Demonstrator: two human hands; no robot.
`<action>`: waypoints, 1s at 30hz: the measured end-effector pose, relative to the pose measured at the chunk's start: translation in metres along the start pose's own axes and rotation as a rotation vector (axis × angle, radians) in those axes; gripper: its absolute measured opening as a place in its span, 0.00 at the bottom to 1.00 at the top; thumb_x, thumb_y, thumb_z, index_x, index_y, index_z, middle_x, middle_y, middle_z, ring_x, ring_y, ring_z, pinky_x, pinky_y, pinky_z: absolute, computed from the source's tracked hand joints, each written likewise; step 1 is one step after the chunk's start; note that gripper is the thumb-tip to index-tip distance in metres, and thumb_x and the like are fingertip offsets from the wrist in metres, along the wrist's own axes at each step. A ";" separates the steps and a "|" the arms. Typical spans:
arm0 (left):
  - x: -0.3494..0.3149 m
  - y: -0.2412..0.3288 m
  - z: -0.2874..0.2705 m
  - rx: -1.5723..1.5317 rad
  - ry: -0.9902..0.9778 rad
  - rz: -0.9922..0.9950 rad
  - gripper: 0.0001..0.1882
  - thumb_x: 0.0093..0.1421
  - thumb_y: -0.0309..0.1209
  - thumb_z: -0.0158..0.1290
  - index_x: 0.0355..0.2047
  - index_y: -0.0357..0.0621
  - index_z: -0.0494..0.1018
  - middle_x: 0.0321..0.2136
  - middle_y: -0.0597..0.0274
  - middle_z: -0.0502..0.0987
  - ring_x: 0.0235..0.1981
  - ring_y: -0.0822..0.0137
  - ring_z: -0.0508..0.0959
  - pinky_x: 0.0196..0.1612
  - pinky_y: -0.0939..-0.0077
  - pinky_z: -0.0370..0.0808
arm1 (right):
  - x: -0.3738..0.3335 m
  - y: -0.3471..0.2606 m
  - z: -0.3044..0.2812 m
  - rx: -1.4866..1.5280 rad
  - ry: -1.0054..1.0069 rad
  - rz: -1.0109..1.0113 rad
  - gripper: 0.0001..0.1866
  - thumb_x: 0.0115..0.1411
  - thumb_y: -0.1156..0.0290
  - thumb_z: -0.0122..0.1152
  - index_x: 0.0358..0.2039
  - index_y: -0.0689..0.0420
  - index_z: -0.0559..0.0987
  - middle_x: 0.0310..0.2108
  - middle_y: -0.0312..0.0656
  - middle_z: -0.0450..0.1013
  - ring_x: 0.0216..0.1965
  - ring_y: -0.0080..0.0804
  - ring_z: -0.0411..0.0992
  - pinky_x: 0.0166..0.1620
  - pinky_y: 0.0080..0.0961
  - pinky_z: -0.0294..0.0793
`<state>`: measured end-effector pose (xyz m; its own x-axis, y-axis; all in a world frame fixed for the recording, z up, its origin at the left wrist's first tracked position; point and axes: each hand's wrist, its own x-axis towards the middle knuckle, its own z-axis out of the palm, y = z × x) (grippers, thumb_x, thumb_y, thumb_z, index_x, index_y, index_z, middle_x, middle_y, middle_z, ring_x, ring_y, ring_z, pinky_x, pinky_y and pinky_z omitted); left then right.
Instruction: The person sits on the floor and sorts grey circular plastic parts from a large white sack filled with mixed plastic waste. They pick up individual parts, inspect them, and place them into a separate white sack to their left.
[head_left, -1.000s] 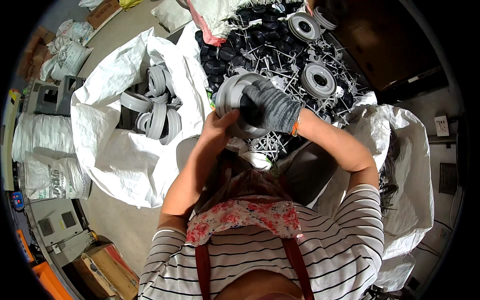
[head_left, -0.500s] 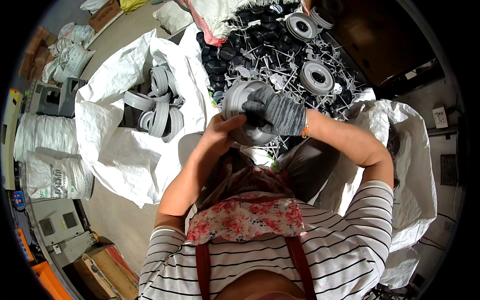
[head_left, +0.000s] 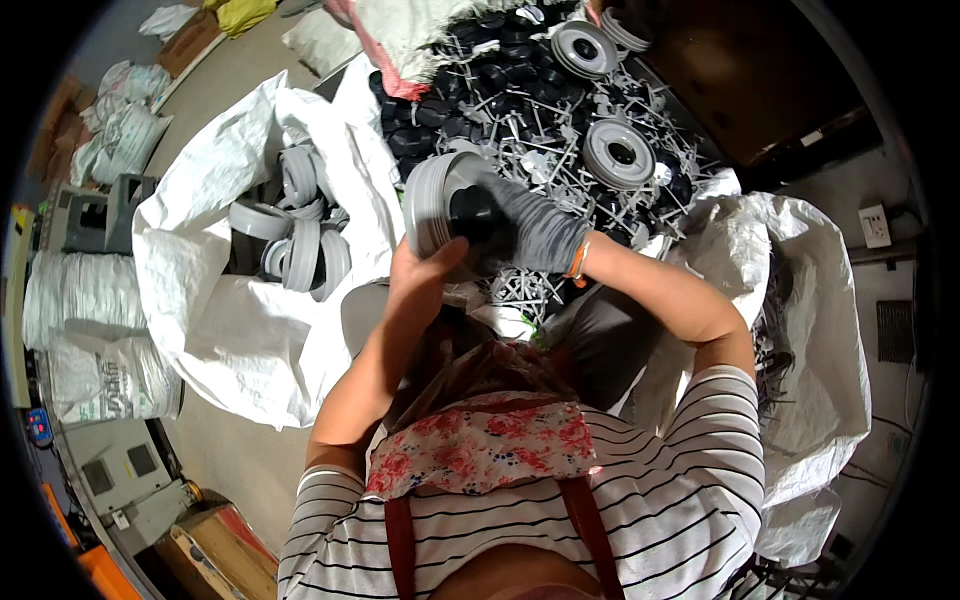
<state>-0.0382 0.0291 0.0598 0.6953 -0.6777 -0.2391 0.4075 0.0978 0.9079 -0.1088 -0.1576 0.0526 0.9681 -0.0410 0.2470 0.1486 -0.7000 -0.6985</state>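
Observation:
My bare left hand point(head_left: 428, 268) grips the lower edge of a grey plastic wheel point(head_left: 426, 205) with a ribbed rim, its thumb across the near side. The wheel is tipped on edge, its hollow face toward the right. At its centre sits a round black plastic cap point(head_left: 472, 212). My right hand point(head_left: 540, 228), in a grey knit glove, is closed about the cap; its fingertips are blurred and partly hidden. Beyond the hands lies a heap of black caps point(head_left: 420, 138) and thin white plastic sprues point(head_left: 545, 135). Another grey wheel point(head_left: 603, 150) rests on this heap.
At the left stands an open white woven sack point(head_left: 240, 350) with several grey wheels point(head_left: 300, 255) inside. Another white sack point(head_left: 825, 330) stands at the right, holding sprues. A dark panel point(head_left: 745, 70) borders the heap at the far right. A wooden box point(head_left: 215, 555) sits lower left.
Both hands have moved slightly left with the wheel. It has turned from facing up to standing on edge, and the black cap at its centre now shows.

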 end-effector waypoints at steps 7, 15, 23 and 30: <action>-0.002 0.019 -0.017 0.787 0.129 0.407 0.35 0.47 0.30 0.62 0.56 0.42 0.62 0.45 0.56 0.72 0.45 0.62 0.73 0.49 0.69 0.69 | 0.008 0.049 0.002 0.221 -0.366 0.390 0.31 0.49 0.61 0.64 0.51 0.63 0.69 0.39 0.51 0.74 0.41 0.38 0.73 0.46 0.31 0.72; 0.039 0.052 -0.038 1.116 0.316 0.634 0.46 0.44 0.33 0.65 0.61 0.34 0.54 0.59 0.45 0.60 0.62 0.57 0.58 0.63 0.70 0.52 | -0.034 0.202 -0.079 -0.682 0.113 0.914 0.28 0.51 0.50 0.57 0.41 0.62 0.73 0.44 0.59 0.71 0.48 0.53 0.69 0.51 0.37 0.67; 0.072 -0.006 0.020 1.560 -0.339 0.693 0.47 0.41 0.28 0.63 0.62 0.52 0.54 0.64 0.53 0.49 0.65 0.46 0.45 0.62 0.44 0.45 | -0.003 0.110 -0.048 -0.407 -0.224 0.041 0.23 0.43 0.67 0.63 0.40 0.62 0.71 0.38 0.54 0.70 0.42 0.51 0.68 0.47 0.43 0.67; 0.091 -0.018 0.012 1.163 -0.205 0.192 0.33 0.40 0.35 0.64 0.48 0.40 0.67 0.44 0.51 0.71 0.50 0.54 0.70 0.55 0.53 0.62 | 0.051 0.135 -0.060 -0.074 0.117 -0.303 0.21 0.56 0.58 0.58 0.46 0.57 0.72 0.45 0.49 0.69 0.51 0.47 0.63 0.53 0.36 0.65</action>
<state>0.0107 -0.0430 0.0260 0.5358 -0.8382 -0.1018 -0.5463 -0.4361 0.7151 -0.0511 -0.2968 0.0116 0.8520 0.0986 0.5142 0.4070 -0.7426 -0.5319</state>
